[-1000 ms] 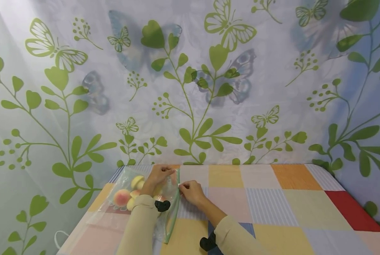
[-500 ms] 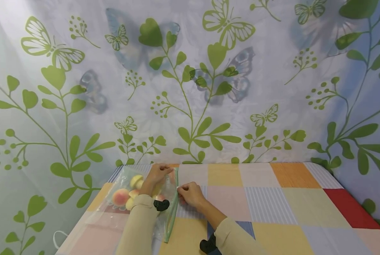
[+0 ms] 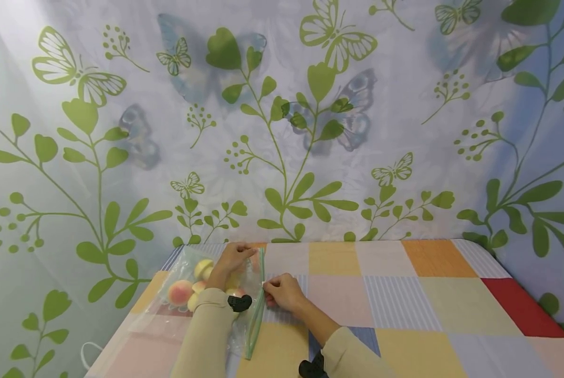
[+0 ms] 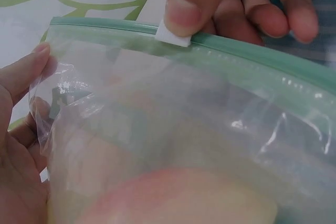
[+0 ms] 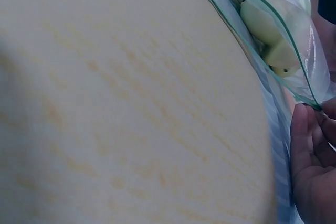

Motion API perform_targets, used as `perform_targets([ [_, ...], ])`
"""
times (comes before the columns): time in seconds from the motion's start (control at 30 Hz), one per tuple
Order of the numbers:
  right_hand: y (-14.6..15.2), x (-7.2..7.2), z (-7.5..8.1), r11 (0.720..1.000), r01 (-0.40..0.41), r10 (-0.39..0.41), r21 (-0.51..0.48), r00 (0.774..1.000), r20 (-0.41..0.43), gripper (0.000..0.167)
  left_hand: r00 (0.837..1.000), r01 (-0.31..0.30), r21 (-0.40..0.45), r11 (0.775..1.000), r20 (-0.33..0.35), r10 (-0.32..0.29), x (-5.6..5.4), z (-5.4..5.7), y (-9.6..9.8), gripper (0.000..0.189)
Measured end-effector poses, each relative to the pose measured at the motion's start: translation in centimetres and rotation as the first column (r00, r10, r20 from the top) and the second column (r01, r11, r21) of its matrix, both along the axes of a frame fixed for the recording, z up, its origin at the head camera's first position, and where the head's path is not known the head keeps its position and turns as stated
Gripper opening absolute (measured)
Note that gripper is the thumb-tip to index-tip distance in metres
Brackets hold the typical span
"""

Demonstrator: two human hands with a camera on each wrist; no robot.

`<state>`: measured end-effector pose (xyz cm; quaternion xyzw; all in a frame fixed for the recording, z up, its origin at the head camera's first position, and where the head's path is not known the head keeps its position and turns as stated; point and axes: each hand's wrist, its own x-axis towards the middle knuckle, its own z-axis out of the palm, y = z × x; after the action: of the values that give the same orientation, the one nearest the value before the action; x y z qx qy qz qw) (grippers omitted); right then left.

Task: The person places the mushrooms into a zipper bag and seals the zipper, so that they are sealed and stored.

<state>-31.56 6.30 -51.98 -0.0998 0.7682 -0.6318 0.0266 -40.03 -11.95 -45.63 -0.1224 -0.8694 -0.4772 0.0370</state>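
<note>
A clear zip bag (image 3: 164,320) with a green zip edge (image 3: 253,331) lies on the bed-like surface. Inside it are a toy-like peach (image 3: 180,292), a yellow mushroom-shaped piece (image 3: 204,269) and other rounded pieces partly hidden by the left arm. My left hand (image 3: 235,257) holds the bag near the far end of its zip, thumb on one side in the left wrist view. My right hand (image 3: 284,292) pinches the white slider (image 4: 173,36) on the zip. In the right wrist view, the near stretch of the bag's mouth (image 5: 262,1) gapes, showing pale yellow pieces (image 5: 262,22).
A patchwork cloth (image 3: 395,299) covers the surface, which ends at a hanging curtain (image 3: 405,105) printed with leaves and butterflies. A white cord loop (image 3: 88,352) shows by the left edge. Dark wrist straps (image 3: 239,303) sit over the beige sleeves.
My right hand has slid the white slider a short way along the zip, toward the near end. The left hand has kept its hold at the far end.
</note>
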Motion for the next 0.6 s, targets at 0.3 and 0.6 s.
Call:
perform_targets([
  [0.3,-0.1,0.47,-0.16,1.0,-0.006,0.006,-0.013,1.0,0.017,0.024,1.0,-0.005,0.004,1.0,0.005,0.005,-0.02,0.01,0.07,0.018],
  [0.6,-0.3,1.03,-0.3,1.0,-0.008,0.008,-0.007,1.0,-0.003,0.022,1.0,-0.004,0.011,1.0,0.0,0.004,-0.26,-0.22,-0.01,0.017],
])
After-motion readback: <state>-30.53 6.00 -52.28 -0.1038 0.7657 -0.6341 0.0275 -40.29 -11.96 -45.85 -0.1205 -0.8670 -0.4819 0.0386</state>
